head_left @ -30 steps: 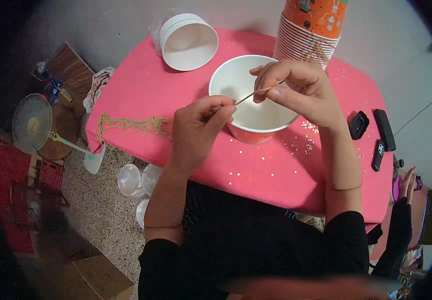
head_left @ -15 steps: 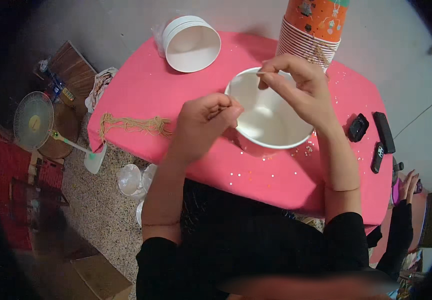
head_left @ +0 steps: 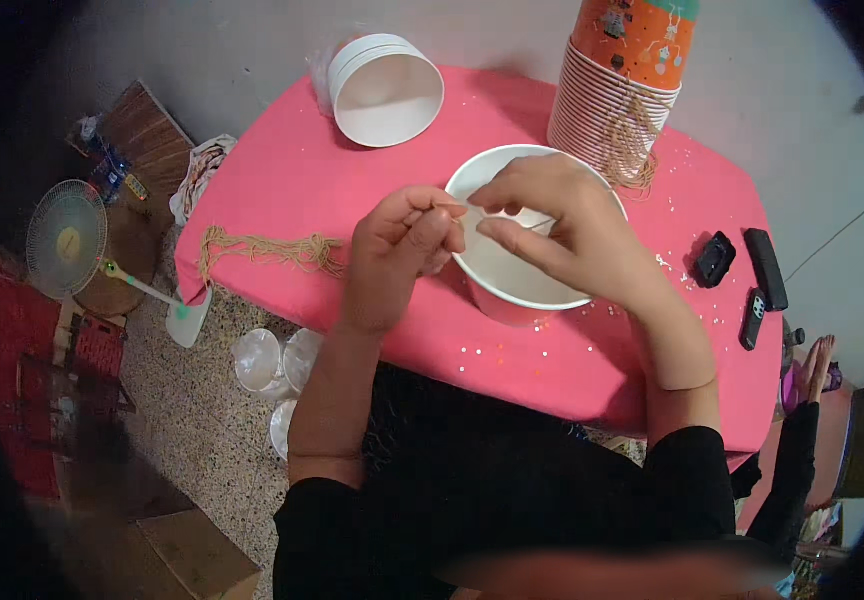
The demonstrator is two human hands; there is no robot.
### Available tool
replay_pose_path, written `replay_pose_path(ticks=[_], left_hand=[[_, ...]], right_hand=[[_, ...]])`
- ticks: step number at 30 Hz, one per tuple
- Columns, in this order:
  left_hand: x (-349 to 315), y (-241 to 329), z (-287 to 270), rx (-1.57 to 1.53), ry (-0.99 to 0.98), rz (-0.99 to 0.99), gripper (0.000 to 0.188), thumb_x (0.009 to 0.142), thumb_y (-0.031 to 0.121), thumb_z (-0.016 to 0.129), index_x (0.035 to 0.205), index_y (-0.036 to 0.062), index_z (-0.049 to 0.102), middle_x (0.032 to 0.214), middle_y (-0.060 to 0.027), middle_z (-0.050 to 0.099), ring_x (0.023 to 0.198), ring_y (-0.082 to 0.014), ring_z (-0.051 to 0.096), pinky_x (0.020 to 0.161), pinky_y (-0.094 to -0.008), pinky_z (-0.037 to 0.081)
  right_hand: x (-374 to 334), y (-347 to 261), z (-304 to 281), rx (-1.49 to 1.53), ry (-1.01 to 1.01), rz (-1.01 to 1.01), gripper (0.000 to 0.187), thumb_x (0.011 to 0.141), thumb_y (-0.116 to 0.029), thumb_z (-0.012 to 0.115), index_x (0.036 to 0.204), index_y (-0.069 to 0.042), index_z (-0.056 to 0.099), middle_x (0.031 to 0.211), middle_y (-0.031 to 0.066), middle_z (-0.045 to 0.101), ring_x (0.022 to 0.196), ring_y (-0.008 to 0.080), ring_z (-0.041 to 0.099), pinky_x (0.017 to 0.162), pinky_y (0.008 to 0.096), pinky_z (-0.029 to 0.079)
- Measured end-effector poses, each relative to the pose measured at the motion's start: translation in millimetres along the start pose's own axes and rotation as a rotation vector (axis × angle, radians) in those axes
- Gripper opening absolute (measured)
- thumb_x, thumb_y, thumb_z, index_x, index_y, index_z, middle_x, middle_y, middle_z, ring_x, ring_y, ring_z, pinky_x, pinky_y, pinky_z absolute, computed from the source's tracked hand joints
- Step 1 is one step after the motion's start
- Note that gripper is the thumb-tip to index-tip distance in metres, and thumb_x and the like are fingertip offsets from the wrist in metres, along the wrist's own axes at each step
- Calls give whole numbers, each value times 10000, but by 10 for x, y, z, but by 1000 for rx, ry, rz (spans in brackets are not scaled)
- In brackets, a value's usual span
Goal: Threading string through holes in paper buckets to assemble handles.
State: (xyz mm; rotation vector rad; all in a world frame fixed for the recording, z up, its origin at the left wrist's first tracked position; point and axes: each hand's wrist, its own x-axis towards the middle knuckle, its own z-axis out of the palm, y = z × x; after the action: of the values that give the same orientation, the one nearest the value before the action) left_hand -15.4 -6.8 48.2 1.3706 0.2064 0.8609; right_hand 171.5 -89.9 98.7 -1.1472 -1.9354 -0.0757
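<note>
Over the left rim of a white paper bucket [head_left: 542, 298], my left hand [head_left: 407, 235] is closed in a pinch. A thin tan bit shows at its fingertips, too small to name. My right hand [head_left: 562, 225] reaches across the bucket's mouth, its fingers curled and its thumb and forefinger tips slightly apart, close to the left fingertips. A thin pale sliver lies within the right hand; what it is I cannot make out. The bucket stands upright on the pink tablecloth [head_left: 372, 190], its inside partly hidden by the right hand.
Tan cords [head_left: 272, 248] lie at the left. A tall stack of buckets [head_left: 602, 110] stands behind, more cords hanging on it. Another stack [head_left: 387, 95] lies on its side. At right are a black tray [head_left: 715, 258] and a phone [head_left: 753, 318]. Another person's hand [head_left: 820, 365] shows far right.
My right hand has come down and left toward my left fingertips, its fingertips now parted. My left hand has shifted slightly left. The bucket's rim sits a little lower in view.
</note>
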Motion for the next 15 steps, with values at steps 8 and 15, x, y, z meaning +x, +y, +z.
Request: replay_pose_path(ticks=[8,15], left_hand=[[-71,28,131,148,2,83,146,975,124,508,1074,23,547,814,-20,584,721,-44,503,622,-179,398],[-86,54,63,138,-44,80,116,971,117,516,1058,45,540,857,-62,671,603,-11,429,548,-158,356]], right_hand=[[-17,-3,38,109,-150,50,97,821,-102,662,873,-22,647,776,77,643,720,219,594,698,336,457],[1,-20,33,153,-138,100,52,809,-64,639,817,-19,614,730,72,612,681,198,580,664,325,447]])
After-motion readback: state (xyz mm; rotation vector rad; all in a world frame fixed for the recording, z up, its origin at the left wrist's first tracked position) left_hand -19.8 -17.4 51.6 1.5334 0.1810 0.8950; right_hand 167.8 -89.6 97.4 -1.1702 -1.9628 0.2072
